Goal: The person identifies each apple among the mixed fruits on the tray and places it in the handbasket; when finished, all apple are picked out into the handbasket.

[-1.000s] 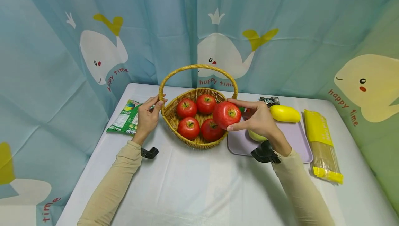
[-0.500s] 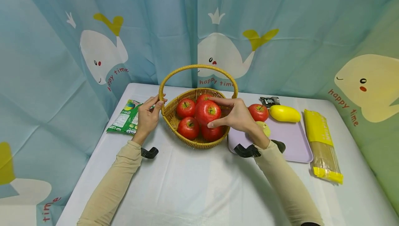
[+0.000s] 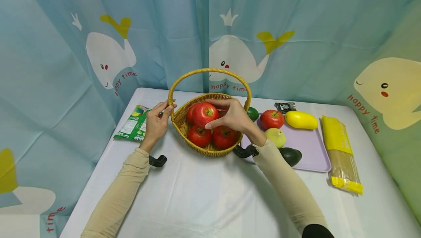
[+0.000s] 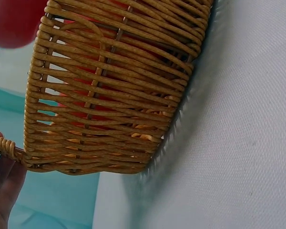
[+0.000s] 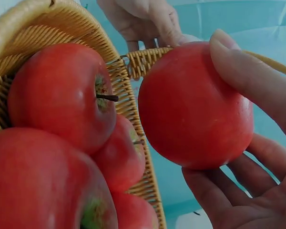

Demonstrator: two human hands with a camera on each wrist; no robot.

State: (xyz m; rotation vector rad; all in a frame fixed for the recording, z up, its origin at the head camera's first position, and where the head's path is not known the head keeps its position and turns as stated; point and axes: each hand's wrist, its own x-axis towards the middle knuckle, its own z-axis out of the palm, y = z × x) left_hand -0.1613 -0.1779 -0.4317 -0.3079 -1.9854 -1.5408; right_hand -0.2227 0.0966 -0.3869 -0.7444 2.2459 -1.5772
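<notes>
A yellow wicker basket point(image 3: 210, 153) stands on the white table with several red apples point(image 3: 224, 137) inside. My left hand point(image 3: 156, 123) pinches the left foot of its arched handle point(image 3: 210, 70); in the left wrist view, that hand's fingers point(image 4: 9, 188) show beside the basket wall point(image 4: 109, 95). Thumb and fingers of my right hand point(image 3: 235, 115) grip another red apple point(image 3: 204, 115) above those in the basket. From the right wrist, this held apple point(image 5: 190, 109) hangs apart from the stemmed apple point(image 5: 62, 95) in the basket.
Right of the basket, a lilac tray point(image 3: 312, 154) bears a red apple point(image 3: 271, 119), a yellow mango point(image 3: 300, 120), a pale green fruit point(image 3: 275, 137) and an avocado point(image 3: 291, 156). Beyond lies a noodle packet point(image 3: 340, 154). A green snack bag point(image 3: 133, 125) lies left; a black packet point(image 3: 285, 107) is behind.
My right hand has carried its apple leftward from the basket's right rim to over the apples inside, uncovering more of the tray. My left hand has stayed at the handle.
</notes>
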